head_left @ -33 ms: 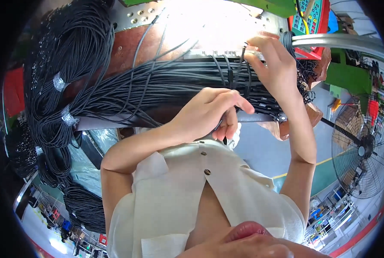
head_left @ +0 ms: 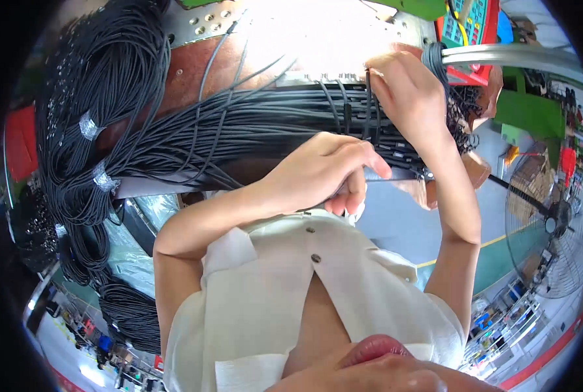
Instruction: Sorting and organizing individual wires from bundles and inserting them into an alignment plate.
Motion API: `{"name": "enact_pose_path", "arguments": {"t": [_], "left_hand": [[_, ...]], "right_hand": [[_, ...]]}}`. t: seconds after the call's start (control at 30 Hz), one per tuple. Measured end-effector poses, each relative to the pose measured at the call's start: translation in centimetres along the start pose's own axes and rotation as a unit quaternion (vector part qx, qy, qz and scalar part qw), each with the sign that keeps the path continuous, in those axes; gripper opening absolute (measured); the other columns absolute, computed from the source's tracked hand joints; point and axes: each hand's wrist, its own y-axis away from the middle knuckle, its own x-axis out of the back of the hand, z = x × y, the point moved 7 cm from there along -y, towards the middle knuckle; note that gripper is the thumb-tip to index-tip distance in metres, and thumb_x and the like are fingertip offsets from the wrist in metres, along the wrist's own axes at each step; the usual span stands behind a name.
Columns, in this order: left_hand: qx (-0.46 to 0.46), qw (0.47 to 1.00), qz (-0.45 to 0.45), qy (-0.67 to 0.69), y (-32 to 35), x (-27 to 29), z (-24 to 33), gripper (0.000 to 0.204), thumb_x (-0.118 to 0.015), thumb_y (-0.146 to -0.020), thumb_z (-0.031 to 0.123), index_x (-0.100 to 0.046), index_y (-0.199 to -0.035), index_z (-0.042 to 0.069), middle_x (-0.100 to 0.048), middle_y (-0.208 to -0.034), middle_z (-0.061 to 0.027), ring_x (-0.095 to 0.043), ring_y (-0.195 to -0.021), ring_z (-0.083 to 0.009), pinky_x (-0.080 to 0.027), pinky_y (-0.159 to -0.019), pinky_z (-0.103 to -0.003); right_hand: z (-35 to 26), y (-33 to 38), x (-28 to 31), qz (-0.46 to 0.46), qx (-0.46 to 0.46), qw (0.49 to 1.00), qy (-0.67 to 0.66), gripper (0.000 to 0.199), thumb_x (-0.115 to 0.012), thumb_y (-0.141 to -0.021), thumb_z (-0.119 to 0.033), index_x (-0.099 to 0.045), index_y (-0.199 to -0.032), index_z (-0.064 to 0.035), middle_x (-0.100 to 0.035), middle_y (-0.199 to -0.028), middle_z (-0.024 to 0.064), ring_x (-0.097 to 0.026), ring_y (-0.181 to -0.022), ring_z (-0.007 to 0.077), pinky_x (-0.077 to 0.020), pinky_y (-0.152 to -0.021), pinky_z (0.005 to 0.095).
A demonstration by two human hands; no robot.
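Observation:
My right hand (head_left: 410, 95) pinches the upper end of a thin black cable (head_left: 368, 86) with thumb and forefinger, right at a metal strip with small slots (head_left: 327, 78). Glare washes out the area just beyond the fingertips. My left hand (head_left: 334, 171) hovers at the near edge of the bench with its fingers loosely curled, forefinger pointing right. Its palm is turned away, so whatever it holds is hidden. Between the hands and beyond them lies a wide bundle of black cables (head_left: 252, 124), with dark connector ends (head_left: 396, 153) at its right.
Coiled black cables (head_left: 118, 59) tied with silvery bands (head_left: 89, 126) hang at the left. A red and green control panel (head_left: 471, 32) stands at the far right beside a metal bar (head_left: 500, 55). A caged fan (head_left: 548, 225) is on the right, over the floor.
My right hand has shifted slightly left with the cable end between its fingers. My left hand has barely moved.

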Motion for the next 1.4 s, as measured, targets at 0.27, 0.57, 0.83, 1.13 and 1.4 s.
{"name": "enact_pose_path", "arguments": {"t": [0.27, 0.57, 0.83, 1.13, 1.4], "left_hand": [[-0.299, 0.703, 0.231, -0.602, 1.8, 1.7, 4.7, 0.025, -0.059, -0.086, 0.017, -0.065, -0.11, 0.01, -0.051, -0.12, -0.0087, -0.047, -0.105, -0.0287, -0.039, -0.09, -0.037], [-0.26, 0.673, 0.382, -0.578, 2.3, 13.1, 8.6, 0.039, -0.05, -0.088, 0.018, -0.049, -0.123, -0.002, -0.056, -0.113, -0.0223, -0.05, -0.105, -0.0402, -0.039, -0.096, -0.044], [-0.149, 0.757, 0.283, -0.569, -8.9, 18.8, 9.8, 0.027, -0.055, -0.087, 0.02, -0.065, -0.099, -0.002, -0.065, -0.096, -0.0205, -0.062, -0.082, -0.0297, -0.051, -0.075, -0.037], [0.026, 0.998, -0.047, 0.018, -4.2, 13.5, 4.5, 0.029, -0.041, -0.1, 0.025, -0.051, -0.107, -0.002, -0.054, -0.092, -0.0123, -0.058, -0.083, -0.0196, -0.054, -0.072, -0.032], [-0.5, 0.804, 0.145, -0.288, -8.9, 12.7, 10.9, 0.023, -0.047, -0.094, 0.008, -0.057, -0.112, -0.002, -0.062, -0.087, -0.0105, -0.059, -0.076, -0.0176, -0.051, -0.066, -0.026]], "right_hand": [[4.8, 4.3, -2.9, -0.068, -0.21, 0.962, -0.16, 0.012, -0.065, -0.082, -0.002, -0.059, -0.092, -0.0004, -0.062, -0.09, 0.0104, -0.062, -0.081, 0.0235, -0.0487, -0.074, 0.0296], [7.9, 3.4, -3.4, -0.217, -0.285, 0.867, -0.346, 0.016, -0.057, -0.087, -0.008, -0.061, -0.1, 0.0011, -0.066, -0.09, 0.0096, -0.063, -0.089, 0.0162, -0.0474, -0.08, 0.0286], [9.2, 1.1, -9.8, -0.218, -0.326, 0.817, -0.423, 0.029, -0.06, -0.09, -0.033, -0.065, -0.098, -0.0055, -0.06, -0.073, -0.0008, -0.052, -0.061, 0.0038, -0.0421, -0.052, 0.0175], [15.5, -1.9, -5.5, -0.011, -0.125, 0.983, -0.135, 0.023, -0.057, -0.09, -0.021, -0.062, -0.099, -0.0001, -0.063, -0.08, 0.0103, -0.06, -0.069, 0.0204, -0.0488, -0.064, 0.0317], [15.4, -5.6, -6.0, 0.021, -0.092, 0.995, 0.022, 0.023, -0.057, -0.09, -0.021, -0.063, -0.09, 0.0001, -0.062, -0.073, 0.0113, -0.059, -0.061, 0.0213, -0.0474, -0.057, 0.0337]]}}
